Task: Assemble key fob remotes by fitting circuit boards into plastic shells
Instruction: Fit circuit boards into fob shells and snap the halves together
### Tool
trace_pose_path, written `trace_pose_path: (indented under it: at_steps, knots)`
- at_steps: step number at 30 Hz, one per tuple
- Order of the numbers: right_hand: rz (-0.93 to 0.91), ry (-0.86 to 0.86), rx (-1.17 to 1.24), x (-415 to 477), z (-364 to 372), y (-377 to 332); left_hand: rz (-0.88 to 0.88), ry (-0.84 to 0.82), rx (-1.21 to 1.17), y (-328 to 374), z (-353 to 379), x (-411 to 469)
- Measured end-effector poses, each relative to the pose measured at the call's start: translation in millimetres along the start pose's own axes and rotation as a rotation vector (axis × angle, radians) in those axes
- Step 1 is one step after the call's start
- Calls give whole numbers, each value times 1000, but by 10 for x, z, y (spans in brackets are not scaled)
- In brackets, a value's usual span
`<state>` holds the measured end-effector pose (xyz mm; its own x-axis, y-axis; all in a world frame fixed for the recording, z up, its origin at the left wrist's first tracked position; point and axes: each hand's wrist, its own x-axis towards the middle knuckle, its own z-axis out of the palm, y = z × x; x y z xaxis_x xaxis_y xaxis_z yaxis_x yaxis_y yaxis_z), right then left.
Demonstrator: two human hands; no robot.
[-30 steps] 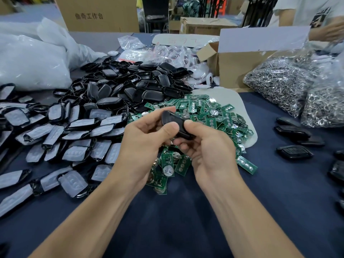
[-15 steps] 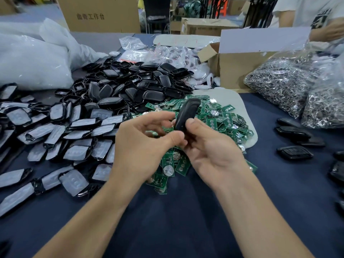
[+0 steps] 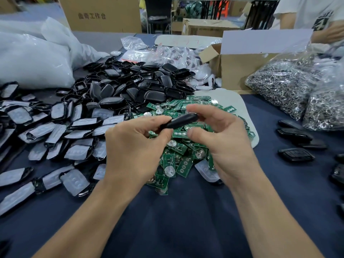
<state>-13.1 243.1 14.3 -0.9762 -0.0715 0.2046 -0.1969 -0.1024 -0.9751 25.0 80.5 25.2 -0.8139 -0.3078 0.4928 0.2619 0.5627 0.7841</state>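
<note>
Two bare hands are holding one black key fob [image 3: 181, 121] up off the tabletop [image 3: 186, 220], just above the heap of green circuit boards [image 3: 178, 155]. The left hand [image 3: 134, 146] is pinching the fob's left end between thumb and forefinger, grip closed on it. The right hand [image 3: 223, 146] is curling its forefinger over the right end with the thumb sitting just under, so that grip is closing on the same fob, though whether the thumb is touching is hard to tell. The fob is lying roughly level, long edge toward the camera, likely so the two ends are getting squeezed and the seam checked; looks like a late step for this unit, shell already shut. The boards are spilling over a white pad [image 3: 232, 101] right under the hands, probably for a quick next pick. Black shells [image 3: 141, 84] are piling up just beyond, film-wrapped shells [image 3: 55, 131] are spreading to the left, and finished fobs [image 3: 294, 135] are lying apart on the right, presumably the drop zone. Bags of metal rings [image 3: 279, 86] and a cardboard box [image 3: 238, 71] are sitting far right.
</note>
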Motion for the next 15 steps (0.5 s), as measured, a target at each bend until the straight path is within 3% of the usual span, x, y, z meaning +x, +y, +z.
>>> trace_pose_path:
  at_steps: [5,15]
  knots:
    - [-98,-62,24,-25,52,-28,104,-48,-63,-80,-23,6]
    - [-122,-76,135,-24,71,-29,-10,-163,-450,-160,64,53]
